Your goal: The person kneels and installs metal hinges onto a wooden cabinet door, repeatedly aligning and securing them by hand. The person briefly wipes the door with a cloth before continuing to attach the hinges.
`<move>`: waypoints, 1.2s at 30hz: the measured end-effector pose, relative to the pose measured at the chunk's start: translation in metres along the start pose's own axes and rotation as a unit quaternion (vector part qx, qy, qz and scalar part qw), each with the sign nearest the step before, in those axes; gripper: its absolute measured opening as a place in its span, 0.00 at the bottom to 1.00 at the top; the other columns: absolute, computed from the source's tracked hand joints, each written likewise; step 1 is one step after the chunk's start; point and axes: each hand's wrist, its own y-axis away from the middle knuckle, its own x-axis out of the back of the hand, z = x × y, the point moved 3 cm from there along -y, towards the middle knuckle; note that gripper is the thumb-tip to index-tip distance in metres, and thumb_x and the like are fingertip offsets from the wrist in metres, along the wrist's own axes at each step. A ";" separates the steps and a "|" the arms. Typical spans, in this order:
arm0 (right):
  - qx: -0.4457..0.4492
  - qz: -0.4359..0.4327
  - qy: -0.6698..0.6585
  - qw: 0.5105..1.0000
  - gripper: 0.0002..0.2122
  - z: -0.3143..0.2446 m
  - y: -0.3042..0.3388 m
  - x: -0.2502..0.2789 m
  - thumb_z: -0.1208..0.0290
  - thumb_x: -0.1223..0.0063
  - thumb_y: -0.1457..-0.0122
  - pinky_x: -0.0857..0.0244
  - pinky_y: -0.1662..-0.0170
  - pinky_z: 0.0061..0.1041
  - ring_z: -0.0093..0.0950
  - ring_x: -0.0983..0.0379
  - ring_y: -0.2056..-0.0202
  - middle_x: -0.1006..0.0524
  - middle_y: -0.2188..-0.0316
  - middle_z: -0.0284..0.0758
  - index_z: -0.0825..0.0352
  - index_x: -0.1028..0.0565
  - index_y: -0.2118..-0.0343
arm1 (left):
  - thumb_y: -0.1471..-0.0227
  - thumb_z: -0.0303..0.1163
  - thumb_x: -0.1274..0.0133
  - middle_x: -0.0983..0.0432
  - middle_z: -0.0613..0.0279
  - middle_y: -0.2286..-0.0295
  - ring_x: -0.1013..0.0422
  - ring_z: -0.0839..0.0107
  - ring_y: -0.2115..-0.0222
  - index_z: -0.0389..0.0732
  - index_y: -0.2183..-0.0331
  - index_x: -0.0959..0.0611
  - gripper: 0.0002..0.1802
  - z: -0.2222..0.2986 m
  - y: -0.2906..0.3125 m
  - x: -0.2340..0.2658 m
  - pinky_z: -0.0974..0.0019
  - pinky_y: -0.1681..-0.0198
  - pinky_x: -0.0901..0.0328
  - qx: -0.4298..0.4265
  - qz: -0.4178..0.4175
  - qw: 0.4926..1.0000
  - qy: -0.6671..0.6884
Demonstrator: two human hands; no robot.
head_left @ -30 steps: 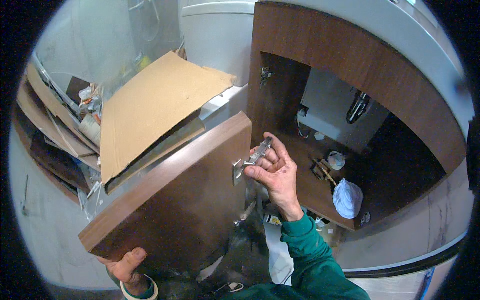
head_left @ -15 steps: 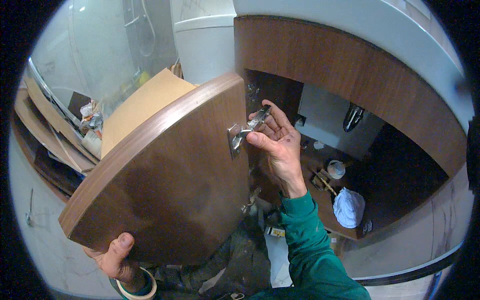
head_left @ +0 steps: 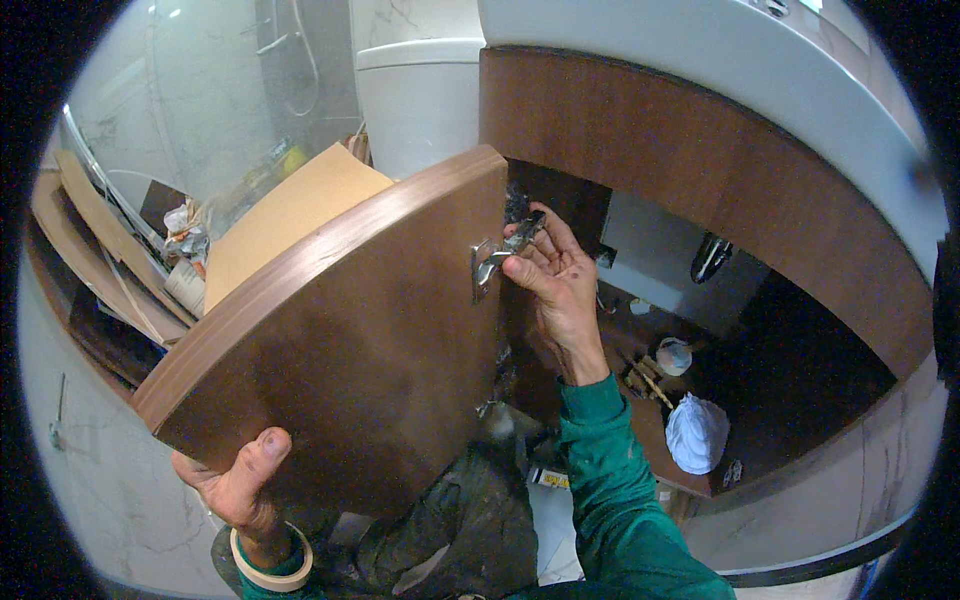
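Nearest, at lower left, the left hand (head_left: 237,488), a pale ring (head_left: 272,578) round its wrist, has its grip closed on the outer corner of a brown curved-edge cabinet door (head_left: 350,350); the door stands tilted over the dark trousers (head_left: 450,530), left of the cabinet opening. At its far edge the right hand's (head_left: 566,295) grip pinches the arm of a metal concealed hinge (head_left: 490,268) fixed to the inner face. To do this well, I'd let the left hand bear the weight, so that the right only steers the hinge arm, and have the fingertips clear of the folding joint. As for pose, the left thumb lies flat on the inner face with the fingers mostly hidden beneath; the right forearm, in a green sleeve (head_left: 615,480), rises from the lower edge, wrist nearly straight, palm turned to the wearer, thumb opposed to curled fingers. Beyond are the brown vanity cabinet (head_left: 690,140), a white cloth bundle (head_left: 697,433) on its floor, a shiny drain fitting (head_left: 710,258) and a white toilet cistern (head_left: 420,105).
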 end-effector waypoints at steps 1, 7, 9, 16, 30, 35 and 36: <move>-0.001 0.000 0.006 1.000 0.37 0.001 -0.002 0.002 0.79 0.34 0.57 0.34 0.52 0.25 0.27 0.29 0.57 0.27 0.57 0.40 0.73 0.42 0.43 | 0.64 0.20 0.43 0.26 0.52 0.60 0.29 0.62 0.63 0.32 0.63 0.23 0.20 0.000 -0.001 -0.004 0.57 0.55 0.35 0.014 -0.014 1.000 0.011; -0.013 0.018 0.049 0.999 0.37 0.003 -0.008 0.009 0.81 0.34 0.59 0.32 0.54 0.25 0.27 0.28 0.58 0.27 0.58 0.40 0.74 0.41 0.43 | 0.68 0.19 0.41 0.24 0.56 0.67 0.31 0.66 0.68 0.31 0.62 0.22 0.23 -0.004 -0.005 -0.019 0.64 0.59 0.37 0.063 0.037 0.991 0.109; -0.032 0.027 0.054 0.998 0.37 0.002 -0.010 0.009 0.82 0.34 0.59 0.32 0.56 0.24 0.27 0.28 0.59 0.26 0.59 0.39 0.74 0.40 0.44 | 0.68 0.20 0.41 0.24 0.56 0.67 0.31 0.66 0.68 0.31 0.63 0.22 0.22 -0.006 -0.006 -0.023 0.64 0.59 0.38 0.062 0.053 0.992 0.094; -0.026 0.031 0.045 0.998 0.37 0.004 -0.017 0.009 0.82 0.34 0.60 0.31 0.57 0.25 0.27 0.27 0.61 0.25 0.61 0.40 0.77 0.40 0.44 | 0.68 0.21 0.41 0.24 0.56 0.67 0.31 0.66 0.68 0.30 0.66 0.21 0.20 -0.007 -0.011 -0.029 0.64 0.58 0.38 0.109 0.037 0.988 0.107; -0.027 0.057 0.051 0.997 0.37 0.009 -0.021 0.009 0.82 0.34 0.58 0.34 0.57 0.21 0.26 0.27 0.63 0.24 0.67 0.38 0.77 0.42 0.43 | 0.64 0.24 0.40 0.23 0.58 0.70 0.30 0.63 0.68 0.35 0.69 0.20 0.13 -0.023 -0.013 -0.016 0.60 0.57 0.39 0.099 -0.006 0.995 -0.015; -0.029 0.073 0.068 0.995 0.38 0.011 -0.020 0.008 0.82 0.34 0.58 0.34 0.58 0.20 0.24 0.27 0.66 0.24 0.69 0.37 0.78 0.43 0.43 | 0.66 0.24 0.39 0.25 0.58 0.68 0.31 0.66 0.69 0.32 0.66 0.22 0.19 -0.028 -0.014 -0.021 0.65 0.60 0.37 0.068 0.051 0.996 0.037; -0.033 0.077 0.068 0.994 0.38 0.011 -0.020 0.008 0.82 0.34 0.58 0.34 0.58 0.20 0.23 0.27 0.66 0.24 0.70 0.37 0.79 0.43 0.43 | 0.66 0.24 0.39 0.25 0.58 0.68 0.31 0.67 0.68 0.33 0.65 0.22 0.19 -0.029 -0.014 -0.020 0.65 0.60 0.37 0.067 0.048 0.996 0.019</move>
